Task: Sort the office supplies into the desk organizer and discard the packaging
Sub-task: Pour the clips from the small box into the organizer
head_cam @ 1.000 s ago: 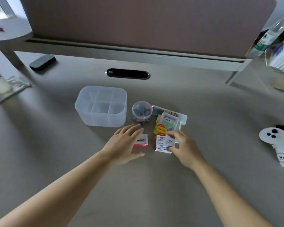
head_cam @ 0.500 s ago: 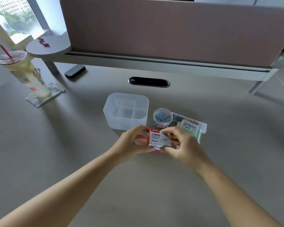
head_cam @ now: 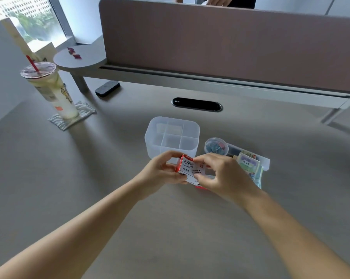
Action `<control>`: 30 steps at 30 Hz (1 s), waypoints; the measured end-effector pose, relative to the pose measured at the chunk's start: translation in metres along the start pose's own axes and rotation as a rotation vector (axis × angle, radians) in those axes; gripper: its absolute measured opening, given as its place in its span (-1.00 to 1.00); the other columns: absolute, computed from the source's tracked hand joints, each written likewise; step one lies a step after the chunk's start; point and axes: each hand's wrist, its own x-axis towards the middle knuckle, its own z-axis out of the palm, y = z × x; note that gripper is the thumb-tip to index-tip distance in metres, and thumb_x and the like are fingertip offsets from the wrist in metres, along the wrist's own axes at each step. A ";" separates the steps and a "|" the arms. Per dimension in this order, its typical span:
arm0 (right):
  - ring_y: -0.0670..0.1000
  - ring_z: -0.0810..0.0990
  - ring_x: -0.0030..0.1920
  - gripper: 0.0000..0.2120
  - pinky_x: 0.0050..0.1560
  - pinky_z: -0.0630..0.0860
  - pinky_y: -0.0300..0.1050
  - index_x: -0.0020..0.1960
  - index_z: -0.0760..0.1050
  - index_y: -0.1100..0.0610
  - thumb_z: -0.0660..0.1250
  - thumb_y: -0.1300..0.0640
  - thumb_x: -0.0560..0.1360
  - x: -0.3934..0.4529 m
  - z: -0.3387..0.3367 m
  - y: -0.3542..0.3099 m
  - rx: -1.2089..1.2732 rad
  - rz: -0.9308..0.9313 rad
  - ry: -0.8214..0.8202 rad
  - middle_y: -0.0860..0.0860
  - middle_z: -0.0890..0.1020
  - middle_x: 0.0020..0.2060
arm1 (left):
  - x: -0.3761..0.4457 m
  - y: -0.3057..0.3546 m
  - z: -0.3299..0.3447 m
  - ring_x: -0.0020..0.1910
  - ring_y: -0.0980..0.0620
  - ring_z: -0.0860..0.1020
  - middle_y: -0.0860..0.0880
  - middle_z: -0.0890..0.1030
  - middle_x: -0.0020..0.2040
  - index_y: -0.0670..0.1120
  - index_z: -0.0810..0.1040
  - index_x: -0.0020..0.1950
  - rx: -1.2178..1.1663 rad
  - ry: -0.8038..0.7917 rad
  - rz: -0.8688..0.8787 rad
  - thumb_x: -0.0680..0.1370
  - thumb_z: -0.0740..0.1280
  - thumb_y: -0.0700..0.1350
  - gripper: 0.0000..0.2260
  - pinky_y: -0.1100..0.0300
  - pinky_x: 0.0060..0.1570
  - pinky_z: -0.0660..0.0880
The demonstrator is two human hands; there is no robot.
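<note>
Both hands hold a small red and white box (head_cam: 190,170) just above the bench (head_cam: 129,218), right in front of the clear organizer (head_cam: 171,137). The left hand (head_cam: 160,174) grips the red end, and the right hand (head_cam: 220,176) pinches the other end. I think they hold it this way to pull the box open, so the clips can be tipped into the organizer, whose little rooms look empty.

The box says "PAPER CLIPS" and "100", with some Chinese writing. Next to the right hand lies a packet of sticky notes (head_cam: 248,165) that says "stick". A round tub of colored clips (head_cam: 216,147) sits behind it, just beside the organizer.
</note>
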 end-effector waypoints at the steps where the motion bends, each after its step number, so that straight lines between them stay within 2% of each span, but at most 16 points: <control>1: 0.04 0.60 0.00 -0.68 0.05 0.52 -0.14 0.15 0.50 0.20 0.35 0.17 0.41 0.001 0.001 -0.001 -0.024 -0.005 -0.020 0.09 0.64 0.03 | -0.001 0.001 -0.002 -0.33 0.10 0.63 -0.13 0.62 -0.22 -0.14 0.45 0.04 0.005 0.000 -0.001 0.39 0.29 -0.48 -0.67 0.31 -0.24 0.57; 3: 0.05 0.63 -0.04 -0.68 -0.03 0.52 -0.20 0.13 0.51 0.21 0.33 0.15 0.40 0.004 0.002 -0.004 -0.089 -0.032 -0.040 0.10 0.66 0.00 | -0.002 0.002 -0.006 -0.35 0.11 0.63 -0.15 0.61 -0.21 -0.19 0.43 0.07 0.021 -0.002 -0.001 0.39 0.29 -0.48 -0.67 0.33 -0.26 0.56; 7: 0.01 0.65 -0.39 -0.71 -0.46 0.51 -0.29 -0.07 0.59 0.22 0.31 0.13 0.26 0.011 0.006 -0.013 -0.270 -0.128 -0.035 0.07 0.70 -0.31 | -0.003 0.005 -0.014 -0.37 0.12 0.62 -0.13 0.61 -0.23 -0.19 0.42 0.04 0.018 0.001 -0.002 0.38 0.30 -0.48 -0.68 0.35 -0.31 0.53; 10: 0.02 0.64 -0.44 -0.69 -0.54 0.51 -0.26 -0.10 0.59 0.23 0.18 0.09 0.31 0.018 0.010 -0.018 -0.291 -0.161 -0.029 0.07 0.70 -0.36 | -0.002 0.002 -0.023 -0.36 0.08 0.62 -0.09 0.64 -0.27 -0.16 0.44 0.02 -0.007 0.022 -0.011 0.38 0.31 -0.46 -0.70 0.33 -0.31 0.53; 13: 0.03 0.64 -0.43 -0.63 -0.52 0.51 -0.25 -0.10 0.59 0.22 0.11 0.06 0.31 0.026 0.015 -0.022 -0.269 -0.168 -0.032 0.09 0.70 -0.34 | -0.002 0.001 -0.032 -0.35 0.07 0.63 -0.09 0.65 -0.28 -0.17 0.44 0.06 -0.015 0.022 -0.019 0.39 0.31 -0.45 -0.69 0.33 -0.30 0.53; 17: 0.05 0.64 -0.41 -0.62 -0.49 0.54 -0.23 -0.08 0.59 0.22 0.12 0.05 0.32 0.033 0.019 -0.026 -0.220 -0.160 -0.043 0.10 0.71 -0.31 | 0.000 0.001 -0.044 -0.35 0.07 0.63 -0.01 0.66 -0.37 -0.09 0.47 -0.01 -0.026 0.018 -0.030 0.39 0.30 -0.45 -0.69 0.29 -0.24 0.58; 22: 0.03 0.67 -0.35 -0.65 -0.39 0.57 -0.20 -0.03 0.59 0.23 0.19 0.08 0.30 0.042 0.021 -0.028 -0.157 -0.157 -0.056 0.10 0.71 -0.26 | 0.000 0.001 -0.056 -0.30 0.02 0.64 -0.01 0.68 -0.32 -0.04 0.50 -0.05 -0.053 -0.004 -0.038 0.38 0.31 -0.45 -0.67 0.23 -0.15 0.60; 26: 0.02 0.67 -0.26 -0.58 -0.27 0.61 -0.14 0.03 0.58 0.19 0.13 0.02 0.33 0.047 0.023 -0.027 -0.059 -0.115 -0.046 0.07 0.71 -0.19 | 0.000 0.000 -0.063 -0.27 -0.02 0.65 -0.04 0.68 -0.29 -0.05 0.51 -0.06 -0.112 -0.004 -0.043 0.37 0.33 -0.45 -0.67 0.13 -0.09 0.60; 30: -0.02 0.63 -0.05 -0.69 0.00 0.57 -0.11 0.10 0.55 0.14 0.36 0.10 0.38 0.053 0.026 -0.026 0.069 -0.034 -0.066 0.05 0.68 -0.02 | 0.002 0.000 -0.069 -0.28 0.01 0.65 -0.05 0.67 -0.31 -0.08 0.50 -0.05 -0.192 0.002 -0.046 0.40 0.26 -0.48 -0.68 0.16 -0.12 0.61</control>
